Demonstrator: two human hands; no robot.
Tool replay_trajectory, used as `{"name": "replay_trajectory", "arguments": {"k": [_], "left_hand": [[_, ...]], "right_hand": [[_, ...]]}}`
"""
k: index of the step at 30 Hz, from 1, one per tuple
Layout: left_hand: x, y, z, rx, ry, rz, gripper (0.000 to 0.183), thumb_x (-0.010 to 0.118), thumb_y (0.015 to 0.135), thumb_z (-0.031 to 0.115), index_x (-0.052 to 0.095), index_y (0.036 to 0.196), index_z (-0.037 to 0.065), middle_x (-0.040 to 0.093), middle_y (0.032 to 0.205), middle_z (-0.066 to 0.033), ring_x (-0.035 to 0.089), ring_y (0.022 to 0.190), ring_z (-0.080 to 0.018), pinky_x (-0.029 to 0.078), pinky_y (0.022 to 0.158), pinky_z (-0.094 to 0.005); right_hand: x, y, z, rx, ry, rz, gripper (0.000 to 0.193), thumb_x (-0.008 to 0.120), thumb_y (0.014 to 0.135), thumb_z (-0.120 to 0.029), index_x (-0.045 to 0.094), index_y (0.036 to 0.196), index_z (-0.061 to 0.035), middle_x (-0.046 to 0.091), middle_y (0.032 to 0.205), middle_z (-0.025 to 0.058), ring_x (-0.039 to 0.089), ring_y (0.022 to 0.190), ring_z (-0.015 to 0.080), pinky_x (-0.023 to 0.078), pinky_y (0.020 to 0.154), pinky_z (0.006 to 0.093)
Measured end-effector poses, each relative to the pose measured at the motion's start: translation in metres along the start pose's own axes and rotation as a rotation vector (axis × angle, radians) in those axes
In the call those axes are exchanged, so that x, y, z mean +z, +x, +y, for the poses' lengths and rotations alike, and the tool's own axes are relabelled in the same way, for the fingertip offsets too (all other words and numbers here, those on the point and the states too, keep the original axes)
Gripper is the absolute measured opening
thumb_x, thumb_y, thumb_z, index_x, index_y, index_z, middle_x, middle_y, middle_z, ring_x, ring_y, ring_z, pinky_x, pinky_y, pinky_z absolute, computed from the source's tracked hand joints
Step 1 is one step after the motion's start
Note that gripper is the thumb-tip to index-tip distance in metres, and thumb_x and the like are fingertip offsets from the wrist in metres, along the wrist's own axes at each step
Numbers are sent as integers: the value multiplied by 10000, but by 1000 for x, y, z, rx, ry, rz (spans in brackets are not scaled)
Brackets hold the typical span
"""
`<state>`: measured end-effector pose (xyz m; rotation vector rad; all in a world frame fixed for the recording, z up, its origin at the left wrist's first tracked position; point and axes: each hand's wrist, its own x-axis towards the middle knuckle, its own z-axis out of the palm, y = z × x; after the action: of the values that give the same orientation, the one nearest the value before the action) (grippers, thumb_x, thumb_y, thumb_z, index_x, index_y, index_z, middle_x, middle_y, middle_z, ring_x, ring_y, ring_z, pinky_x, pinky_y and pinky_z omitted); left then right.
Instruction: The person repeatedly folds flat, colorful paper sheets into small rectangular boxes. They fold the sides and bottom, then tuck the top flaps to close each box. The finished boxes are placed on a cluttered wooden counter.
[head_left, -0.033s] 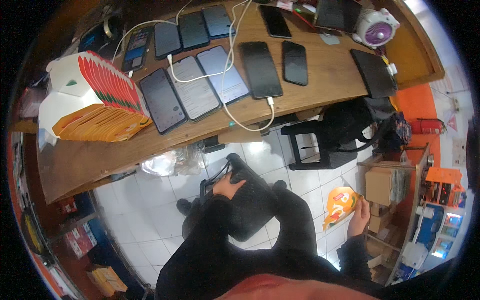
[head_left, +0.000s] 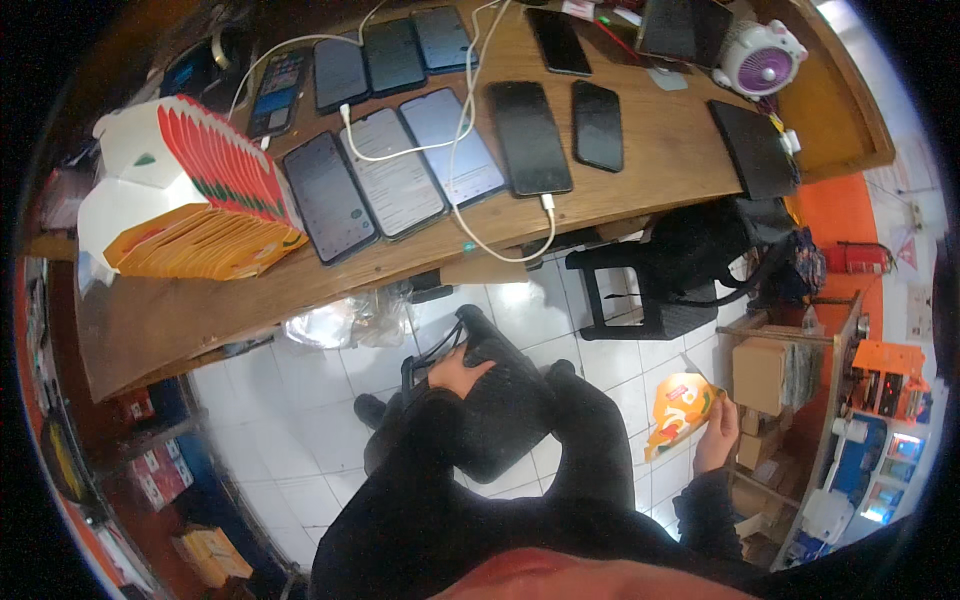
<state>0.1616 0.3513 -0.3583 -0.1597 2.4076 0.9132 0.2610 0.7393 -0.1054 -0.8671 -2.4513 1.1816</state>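
Observation:
My right hand (head_left: pixel 717 432), out to the right above the tiled floor, grips a flat orange printed packet (head_left: pixel 672 402) by its right edge. The packet tapers to a point at its lower left and has white and red patches. My left hand (head_left: pixel 460 373) lies on a black bag-like thing (head_left: pixel 505 410) in front of my legs, thumb stretched out; some of its fingertips are hard to see. On the desk's left end, a white holder (head_left: pixel 115 215) carries a row of similar orange packets (head_left: pixel 205 243) and a row of red ones (head_left: pixel 225 160).
Several phones, among them a black one (head_left: pixel 530 138) on a white cable (head_left: pixel 510 259), lie on the wooden desk (head_left: pixel 640 192). A small white fan (head_left: pixel 760 60) stands far right. Below are a black stool (head_left: pixel 650 290), a plastic bag (head_left: pixel 345 318) and shelves with cardboard boxes (head_left: pixel 760 375).
The view has shifted very slightly. Both hands and the packet stay where they were.

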Motion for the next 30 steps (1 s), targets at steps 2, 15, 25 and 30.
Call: {"name": "replay_trajectory", "arguments": {"k": [2,15,25,30], "left_hand": [[21,5,-17,53,6,39,863,635,785,662,502,1376,47,557,1329,-210,528,1231,-362,413,1041,-414],[69,-24,-24,295,157,-432,895,631,832,592,314,1473,54,424,1453,-210,461,1291,-406,414,1031,-512],[103,-8,-63,540,217,-413,879,685,831,453,281,1491,35,462,1419,-242,504,1243,-410,428,1016,-471],[102,-9,-94,801,-40,-309,688,614,904,326,338,1466,39,519,1373,-202,555,1179,-318,428,1008,-432]], "right_hand": [[14,10,2,-1,-8,-48,227,499,998,-119,609,1132,28,606,1060,61,562,1014,144,436,902,281],[59,1,-55,-133,-57,-217,201,515,987,-88,623,1085,50,600,1025,67,565,984,146,441,887,278],[135,-6,-55,-682,-50,-115,136,590,922,-7,642,1036,45,537,903,77,535,839,173,432,739,256],[199,-14,-92,-719,155,-248,168,667,867,-51,714,1022,-6,508,736,79,519,683,199,412,613,307]]}}
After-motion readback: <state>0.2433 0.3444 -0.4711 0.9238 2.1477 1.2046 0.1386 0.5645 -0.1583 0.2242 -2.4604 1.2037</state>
